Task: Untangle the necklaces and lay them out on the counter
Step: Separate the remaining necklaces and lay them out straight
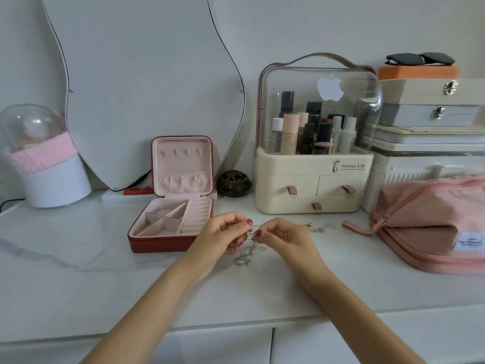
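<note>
A knot of necklaces [249, 248] is pinched between the left hand [223, 236] and right hand [283, 239], held close together; loose chain trails beneath them. Untangling is underway; next, one strand probably must be teased free gently.

The white marble-look counter [78, 245] is smooth and faintly glossy, with grey veins; the tangled thin metal necklace chains [248, 254] on it glint silver; to the left the red jewellery box [157, 244] has a leather-like shell and a matt pink, velvety lining; behind, the cream plastic cosmetics organiser [312, 190] carries a clear glossy plastic dome; at the right the pink pouch [430, 227] is soft matt cloth with a zip.
</note>
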